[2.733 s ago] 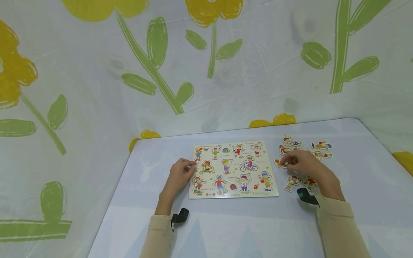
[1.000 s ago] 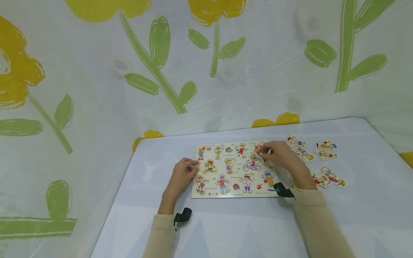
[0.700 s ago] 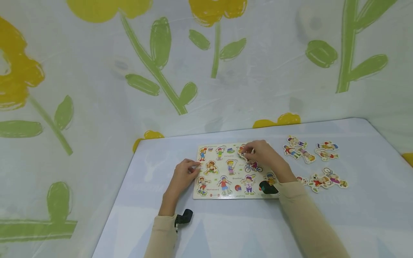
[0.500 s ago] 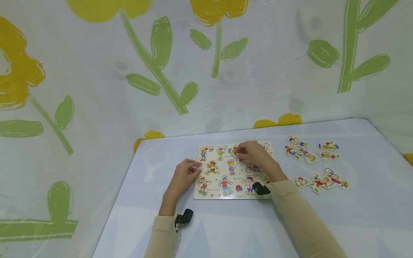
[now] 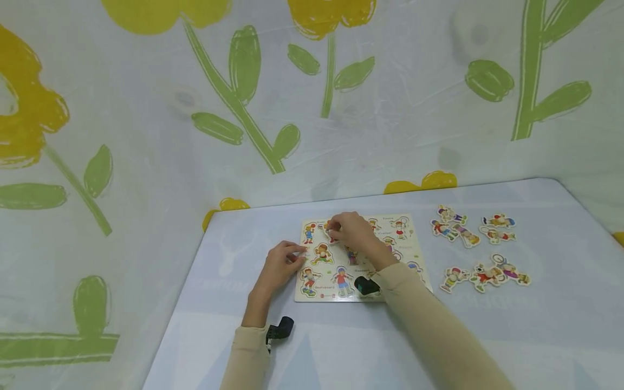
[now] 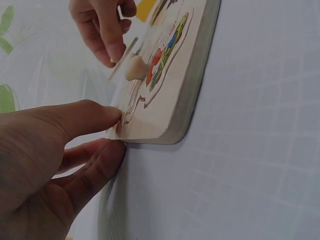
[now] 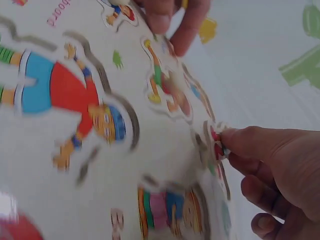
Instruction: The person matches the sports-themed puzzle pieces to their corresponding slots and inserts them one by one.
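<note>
A cream puzzle board (image 5: 363, 257), printed with children playing sports, lies on the table. At its left edge my left hand (image 5: 280, 265) holds the rim, one digit on the top face and others against the side, as the left wrist view shows. Over the board's upper left part, my right hand (image 5: 353, 233) pinches a cut-out puzzle piece (image 7: 221, 142) between thumb and fingers. The left wrist view shows the piece edge-on and tilted, close over the board. A skateboarder piece (image 5: 309, 281) and a running-child piece (image 5: 322, 253) sit in the board; knobs show on them.
Several loose figure pieces lie right of the board: a back group with a cap-wearing figure (image 5: 450, 214), a pair including a racket player (image 5: 498, 235), and a front row with a dog-and-child piece (image 5: 487, 276). A flowered cloth (image 5: 312, 151) hangs behind the table.
My right hand has taken a piece from the loose pile at the right and carried it left across the board to its upper left. My left hand stays at the left edge.
</note>
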Demonstrator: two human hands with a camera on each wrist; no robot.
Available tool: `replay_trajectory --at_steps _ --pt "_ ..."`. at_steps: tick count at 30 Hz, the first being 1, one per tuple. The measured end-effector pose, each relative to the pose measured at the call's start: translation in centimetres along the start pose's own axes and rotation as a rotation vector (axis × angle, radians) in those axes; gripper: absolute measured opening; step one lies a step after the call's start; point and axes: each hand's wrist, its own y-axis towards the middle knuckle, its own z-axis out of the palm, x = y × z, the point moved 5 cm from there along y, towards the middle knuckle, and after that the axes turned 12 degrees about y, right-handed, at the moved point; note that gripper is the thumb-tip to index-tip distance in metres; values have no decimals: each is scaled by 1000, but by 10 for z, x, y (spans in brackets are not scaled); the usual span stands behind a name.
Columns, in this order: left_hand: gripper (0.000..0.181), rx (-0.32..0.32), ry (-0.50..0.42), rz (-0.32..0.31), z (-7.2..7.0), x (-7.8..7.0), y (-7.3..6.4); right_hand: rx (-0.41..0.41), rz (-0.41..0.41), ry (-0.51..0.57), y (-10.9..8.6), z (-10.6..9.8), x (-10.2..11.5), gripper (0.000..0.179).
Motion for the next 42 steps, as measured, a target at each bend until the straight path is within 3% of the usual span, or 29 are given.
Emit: replay_trajectory --at_steps 8,13,26,42 --pt "21 -10 -5 24 1 -2 -1 -30 -13 -78 15 21 17 13" --pt "21 -9 -8 23 2 -2 -1 5 -8 -87 21 29 23 13" --pt "21 -16 -2 47 1 -4 1 5 4 -161 31 43 25 12" --pt "22 5 0 -10 -1 -2 0 -3 28 -177 32 50 27 16"
